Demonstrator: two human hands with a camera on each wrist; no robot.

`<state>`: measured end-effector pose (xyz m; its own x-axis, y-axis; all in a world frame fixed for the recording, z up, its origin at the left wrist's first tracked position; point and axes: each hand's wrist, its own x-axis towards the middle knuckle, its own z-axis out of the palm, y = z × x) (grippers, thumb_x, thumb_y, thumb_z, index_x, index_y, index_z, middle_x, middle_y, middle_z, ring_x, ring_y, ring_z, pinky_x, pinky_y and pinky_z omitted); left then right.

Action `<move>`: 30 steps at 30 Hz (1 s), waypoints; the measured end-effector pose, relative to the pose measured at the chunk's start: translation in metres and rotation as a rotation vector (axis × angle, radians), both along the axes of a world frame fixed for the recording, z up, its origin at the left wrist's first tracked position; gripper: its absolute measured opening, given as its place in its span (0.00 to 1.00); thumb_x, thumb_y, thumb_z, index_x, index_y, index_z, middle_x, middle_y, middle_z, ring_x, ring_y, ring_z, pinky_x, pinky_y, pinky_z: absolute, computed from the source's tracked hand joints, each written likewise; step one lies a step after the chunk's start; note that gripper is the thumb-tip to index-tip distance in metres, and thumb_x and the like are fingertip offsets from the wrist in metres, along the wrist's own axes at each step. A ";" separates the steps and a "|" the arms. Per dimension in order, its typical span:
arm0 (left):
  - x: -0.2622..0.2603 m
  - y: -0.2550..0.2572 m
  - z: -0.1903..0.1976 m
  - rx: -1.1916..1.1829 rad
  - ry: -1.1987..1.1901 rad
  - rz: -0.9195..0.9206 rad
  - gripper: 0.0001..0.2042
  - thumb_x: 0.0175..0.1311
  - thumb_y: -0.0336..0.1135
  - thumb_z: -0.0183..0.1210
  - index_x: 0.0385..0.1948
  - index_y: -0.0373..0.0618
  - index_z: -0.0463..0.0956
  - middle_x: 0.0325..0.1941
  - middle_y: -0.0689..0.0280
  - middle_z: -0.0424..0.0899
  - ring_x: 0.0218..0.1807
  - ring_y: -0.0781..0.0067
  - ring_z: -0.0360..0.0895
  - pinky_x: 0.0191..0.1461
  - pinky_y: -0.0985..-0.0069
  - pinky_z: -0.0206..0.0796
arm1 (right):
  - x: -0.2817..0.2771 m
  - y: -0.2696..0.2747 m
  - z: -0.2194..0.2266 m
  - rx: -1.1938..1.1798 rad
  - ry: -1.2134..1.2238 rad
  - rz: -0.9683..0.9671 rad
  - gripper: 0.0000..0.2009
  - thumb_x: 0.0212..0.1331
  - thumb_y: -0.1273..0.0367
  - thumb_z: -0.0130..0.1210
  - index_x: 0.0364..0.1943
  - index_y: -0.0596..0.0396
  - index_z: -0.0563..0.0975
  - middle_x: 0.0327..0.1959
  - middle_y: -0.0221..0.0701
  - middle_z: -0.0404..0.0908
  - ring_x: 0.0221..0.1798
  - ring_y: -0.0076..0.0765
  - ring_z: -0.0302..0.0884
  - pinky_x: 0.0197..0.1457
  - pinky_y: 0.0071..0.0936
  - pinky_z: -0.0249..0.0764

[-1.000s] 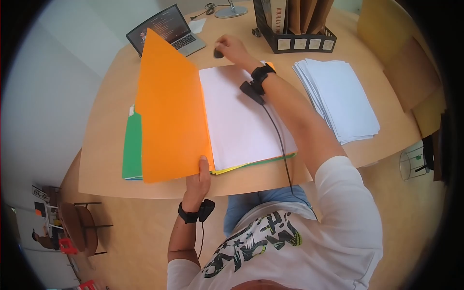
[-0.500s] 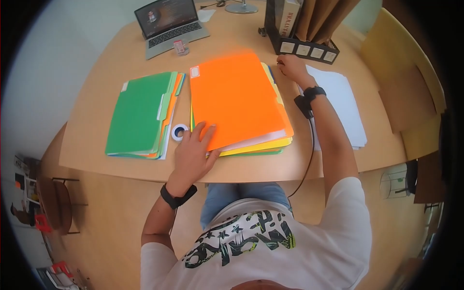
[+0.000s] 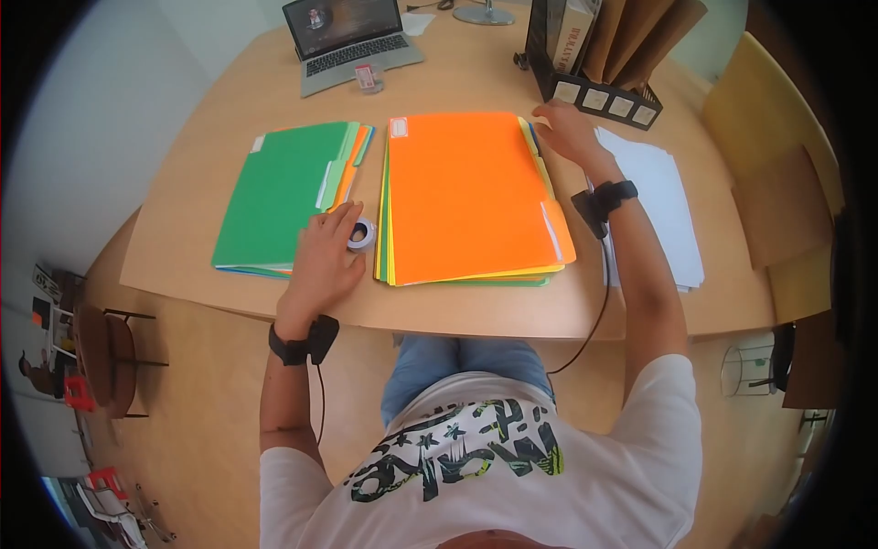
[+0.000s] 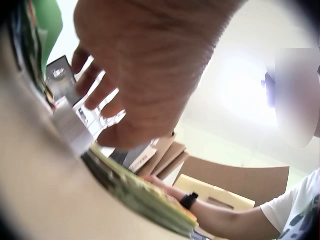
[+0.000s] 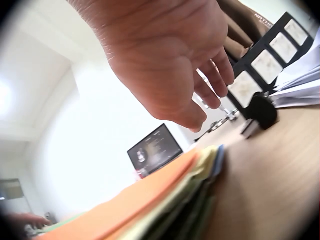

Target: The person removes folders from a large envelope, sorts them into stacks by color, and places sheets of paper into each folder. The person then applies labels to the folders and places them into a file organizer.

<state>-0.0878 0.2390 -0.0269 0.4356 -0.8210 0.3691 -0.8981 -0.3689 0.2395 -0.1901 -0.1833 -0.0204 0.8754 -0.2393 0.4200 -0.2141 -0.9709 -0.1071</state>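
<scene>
My left hand (image 3: pixel 322 261) is stretched out with loose fingers beside a white roll of tape (image 3: pixel 369 240), which lies between two folder stacks. To its left is the green folder stack (image 3: pixel 283 197); to its right, the closed orange folder (image 3: pixel 471 197) tops a stack with yellow and green folders. My right hand (image 3: pixel 572 133) hovers near that stack's top right corner, fingers relaxed and holding nothing in the right wrist view. Below its fingertips there, a small black object (image 5: pixel 262 110) stands on the table; the right hand hides it in the head view.
White paper (image 3: pixel 654 210) lies in a pile under and beside the right forearm. Behind stands a black file organizer (image 3: pixel 608 101) with a book and brown folders. An open laptop (image 3: pixel 352 50) and a small clear box with a red label (image 3: pixel 368 79) are at the back left.
The orange folder, held open by the left hand at first, is now closed. The left hand has moved left off it to the tape. The right hand has moved right, no longer gripping its black object.
</scene>
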 end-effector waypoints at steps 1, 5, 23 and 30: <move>0.004 0.002 -0.001 0.052 0.007 0.007 0.27 0.49 0.25 0.56 0.57 0.41 0.66 0.56 0.54 0.73 0.52 0.49 0.69 0.59 0.62 0.61 | 0.005 0.018 0.013 0.082 0.009 0.042 0.11 0.55 0.68 0.55 0.41 0.57 0.79 0.41 0.39 0.80 0.47 0.48 0.76 0.51 0.37 0.72; 0.014 0.001 -0.006 -0.034 0.194 -0.022 0.26 0.48 0.27 0.61 0.53 0.41 0.66 0.52 0.57 0.74 0.48 0.54 0.73 0.52 0.64 0.66 | 0.024 0.096 0.045 0.365 0.230 0.502 0.13 0.59 0.66 0.55 0.43 0.59 0.77 0.40 0.38 0.80 0.43 0.40 0.77 0.48 0.33 0.73; 0.003 -0.020 -0.002 -0.333 0.696 0.050 0.22 0.56 0.30 0.59 0.55 0.40 0.66 0.44 0.62 0.72 0.42 0.73 0.73 0.44 0.78 0.68 | 0.055 0.178 0.037 -0.365 -0.036 0.723 0.05 0.50 0.72 0.53 0.31 0.52 0.75 0.29 0.31 0.75 0.32 0.40 0.77 0.29 0.35 0.72; 0.008 -0.008 -0.010 0.011 0.117 0.074 0.23 0.53 0.34 0.53 0.54 0.41 0.71 0.42 0.53 0.72 0.42 0.52 0.71 0.47 0.62 0.66 | 0.136 0.132 0.014 -0.241 0.406 0.364 0.13 0.54 0.74 0.51 0.45 0.54 0.76 0.40 0.37 0.80 0.43 0.47 0.80 0.41 0.38 0.77</move>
<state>-0.0798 0.2311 -0.0374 0.5347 -0.7888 0.3031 -0.8345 -0.4365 0.3362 -0.0544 -0.0511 -0.0063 0.9852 0.1665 0.0402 0.1590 -0.9764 0.1459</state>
